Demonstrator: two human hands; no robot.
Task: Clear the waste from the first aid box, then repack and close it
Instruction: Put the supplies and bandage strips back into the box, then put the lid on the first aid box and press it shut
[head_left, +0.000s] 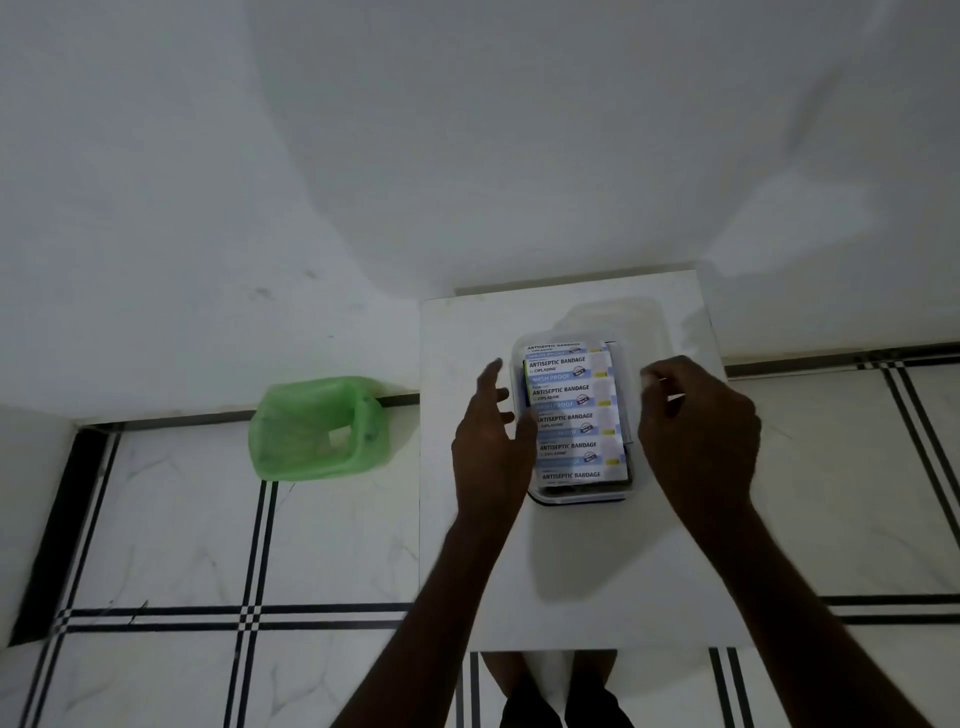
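Observation:
The first aid box (582, 496) is a clear plastic tub standing on a small white table (571, 571). A strip of blue and white antiseptic bandage packets (574, 415) lies on top of its contents. My left hand (488, 447) hovers against the box's left side with its fingers spread and nothing in them. My right hand (696, 421) is at the box's right side, fingers pinched at the near edge of the clear lid (613, 319), which sits blurred over the far end of the box. What lies under the bandage strip is hidden.
A small bin lined with a green bag (317, 431) stands on the tiled floor to the left of the table, against the white wall. The table's far edge touches the wall. My feet (561, 696) show below the table's near edge.

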